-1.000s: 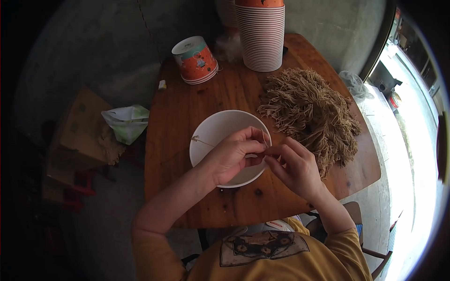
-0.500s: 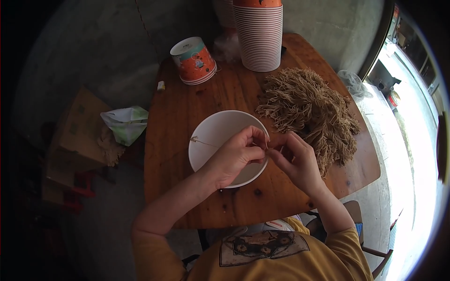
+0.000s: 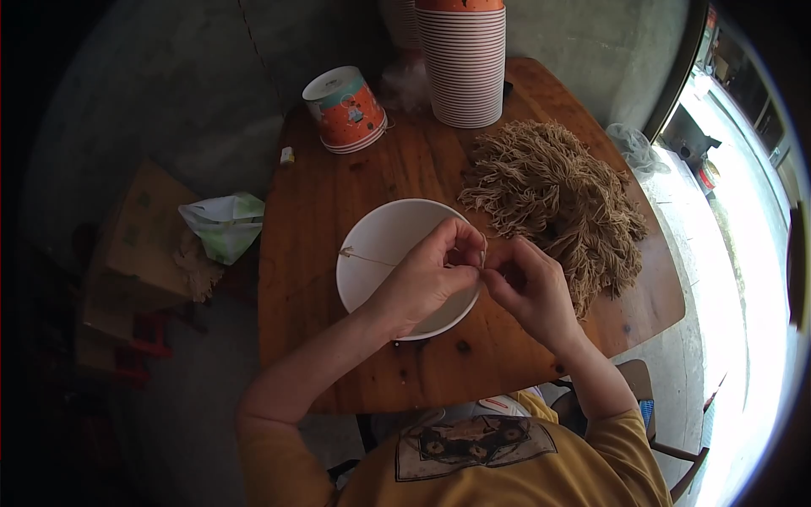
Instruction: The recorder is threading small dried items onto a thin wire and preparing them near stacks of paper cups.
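A white paper bucket (image 3: 358, 291) stands with its mouth up on the table before me. A thin tan cord (image 3: 368, 259) runs across its inside from the left rim, where a small frayed end sticks out. My left hand (image 3: 429, 275) reaches over the bucket, its fingers closed in a pinch at the right rim. Against it, my right hand (image 3: 534, 291) pinches from outside the rim. Both sets of fingertips meet on the cord, mostly hidden between them. Just beyond my right hand lies a large heap of tan cords (image 3: 553, 190).
The wooden table (image 3: 372, 372) carries a tall stack of paper buckets (image 3: 467, 72) at the back. Upside-down orange buckets (image 3: 351, 118) stand to its left. A small white-yellow piece (image 3: 287, 155) lies at the left edge. Cardboard boxes (image 3: 144, 237) and a plastic bag (image 3: 224, 224) are further left.
My fingertips have shifted slightly at the right rim, the left hand's fingers a little higher. The view has moved a little; the bucket and heap stay in place.
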{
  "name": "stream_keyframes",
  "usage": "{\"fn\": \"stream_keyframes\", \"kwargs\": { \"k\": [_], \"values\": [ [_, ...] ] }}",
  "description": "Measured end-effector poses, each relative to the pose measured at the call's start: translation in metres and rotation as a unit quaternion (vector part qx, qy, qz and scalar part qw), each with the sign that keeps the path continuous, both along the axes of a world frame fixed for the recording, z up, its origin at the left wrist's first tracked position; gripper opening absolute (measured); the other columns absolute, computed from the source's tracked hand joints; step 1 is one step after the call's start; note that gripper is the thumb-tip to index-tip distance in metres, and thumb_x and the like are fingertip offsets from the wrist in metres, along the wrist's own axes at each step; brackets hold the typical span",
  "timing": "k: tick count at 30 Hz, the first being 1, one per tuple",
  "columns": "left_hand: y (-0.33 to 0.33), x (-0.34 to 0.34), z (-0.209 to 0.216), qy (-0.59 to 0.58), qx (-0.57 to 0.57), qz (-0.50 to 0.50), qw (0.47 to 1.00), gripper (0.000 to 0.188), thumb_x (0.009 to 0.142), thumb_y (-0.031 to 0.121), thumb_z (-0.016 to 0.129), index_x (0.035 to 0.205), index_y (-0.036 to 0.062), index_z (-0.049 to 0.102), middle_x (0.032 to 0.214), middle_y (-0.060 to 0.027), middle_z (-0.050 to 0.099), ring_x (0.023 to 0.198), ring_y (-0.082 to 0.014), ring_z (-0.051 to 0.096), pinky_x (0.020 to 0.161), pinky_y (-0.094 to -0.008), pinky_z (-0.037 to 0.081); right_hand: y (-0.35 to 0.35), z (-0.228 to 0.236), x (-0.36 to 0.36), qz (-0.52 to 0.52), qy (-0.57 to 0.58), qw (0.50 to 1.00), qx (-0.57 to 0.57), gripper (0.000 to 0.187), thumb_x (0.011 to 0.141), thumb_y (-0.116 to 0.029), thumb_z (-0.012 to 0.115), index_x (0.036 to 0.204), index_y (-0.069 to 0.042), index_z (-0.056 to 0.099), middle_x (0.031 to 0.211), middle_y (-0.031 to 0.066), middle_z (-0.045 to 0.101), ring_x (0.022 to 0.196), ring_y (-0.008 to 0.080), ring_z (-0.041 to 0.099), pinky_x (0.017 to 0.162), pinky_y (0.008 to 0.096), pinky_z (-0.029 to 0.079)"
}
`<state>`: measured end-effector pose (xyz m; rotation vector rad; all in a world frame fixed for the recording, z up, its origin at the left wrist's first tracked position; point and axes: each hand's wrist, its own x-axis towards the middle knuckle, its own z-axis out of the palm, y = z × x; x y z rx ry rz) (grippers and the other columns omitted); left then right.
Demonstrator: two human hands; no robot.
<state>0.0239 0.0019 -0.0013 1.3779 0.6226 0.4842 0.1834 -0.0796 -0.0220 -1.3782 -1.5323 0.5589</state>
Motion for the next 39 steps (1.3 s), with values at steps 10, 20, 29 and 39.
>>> {"fn": "stream_keyframes", "kwargs": {
  "k": [10, 20, 29, 39],
  "values": [
    [-0.004, 0.003, 0.008, 0.037, 0.341, -0.038, 0.939, 0.021, 0.082, -0.007, 0.052, 0.099, 0.0043, 0.049, 0.093, -0.0032, 0.050, 0.088, -0.0116, 0.052, 0.080, -0.0266, 0.046, -0.004, -0.005, 0.001, -0.006, 0.035, 0.999, -0.014, 0.012, 0.080, -0.005, 0.065, 0.086, -0.001, 0.057, 0.078, 0.0047, 0.056, 0.061, 0.0104, 0.054, 0.055, 0.0244, 0.045],
    [-0.010, -0.013, -0.003, 0.083, 0.371, 0.107, 0.919, 0.014, 0.085, -0.004, 0.052, 0.097, 0.0020, 0.048, 0.092, -0.0048, 0.053, 0.086, -0.0129, 0.055, 0.079, -0.0271, 0.046, -0.006, -0.021, -0.006, -0.019, 0.131, 0.991, -0.037, 0.012, 0.081, -0.006, 0.065, 0.084, -0.002, 0.054, 0.074, 0.0017, 0.053, 0.061, 0.0060, 0.049, 0.055, 0.0217, 0.041],
    [-0.025, -0.013, 0.000, 0.088, 0.374, 0.073, 0.920, 0.016, 0.085, -0.001, 0.056, 0.100, 0.0013, 0.050, 0.093, -0.0108, 0.055, 0.085, -0.0233, 0.061, 0.070, -0.0330, 0.050, -0.007, -0.021, -0.009, -0.011, 0.127, 0.992, -0.011, 0.012, 0.081, -0.004, 0.065, 0.083, -0.002, 0.053, 0.074, 0.0018, 0.053, 0.060, 0.0062, 0.049, 0.054, 0.0218, 0.042],
    [-0.027, -0.010, 0.004, 0.090, 0.434, 0.055, 0.895, 0.014, 0.084, -0.001, 0.057, 0.096, 0.0014, 0.050, 0.091, -0.0100, 0.052, 0.081, -0.0246, 0.060, 0.067, -0.0345, 0.050, -0.008, -0.017, -0.008, 0.013, 0.108, 0.994, -0.003, 0.012, 0.080, -0.003, 0.065, 0.084, -0.001, 0.054, 0.076, 0.0037, 0.053, 0.060, 0.0085, 0.051, 0.054, 0.0229, 0.042]
  ]
}}
